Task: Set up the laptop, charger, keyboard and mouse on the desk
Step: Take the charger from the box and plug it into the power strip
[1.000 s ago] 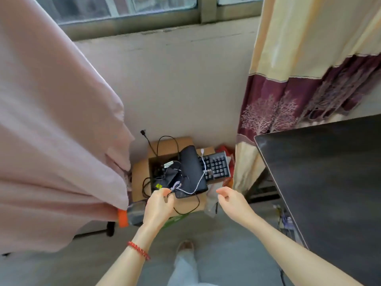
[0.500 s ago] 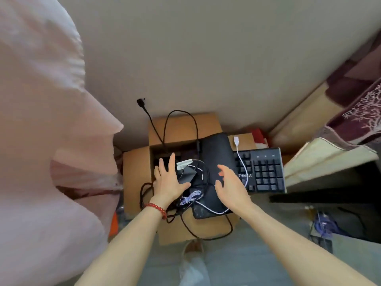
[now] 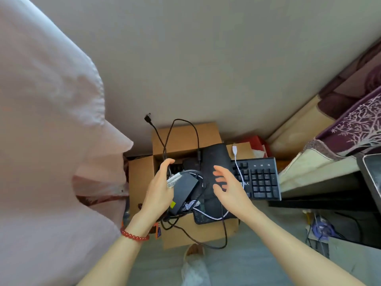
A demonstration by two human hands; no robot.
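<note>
An open cardboard box point(image 3: 185, 135) on the floor by the wall holds the gear. My left hand point(image 3: 159, 188) grips the black charger brick point(image 3: 184, 189), tilted above the box, with its black cable point(image 3: 185, 122) looping up behind. My right hand point(image 3: 228, 187) hovers open with spread fingers over a black mat point(image 3: 216, 159) that lies across the box. A black keyboard point(image 3: 260, 178) sticks out to the right, with a white USB cable point(image 3: 236, 155) draped over it. A laptop and a mouse are not clearly visible.
A pink cloth point(image 3: 51, 141) fills the left side. Patterned curtains point(image 3: 354, 120) hang at the right above the dark desk edge point(image 3: 369, 174). Cables and small items point(image 3: 319, 228) lie on the floor under the desk. A plain wall point(image 3: 206, 58) stands behind the box.
The view has dropped closer to the box. My left hand went from flat on the tangle of cables to gripping the charger brick and raising it. My right hand moved in over the mat.
</note>
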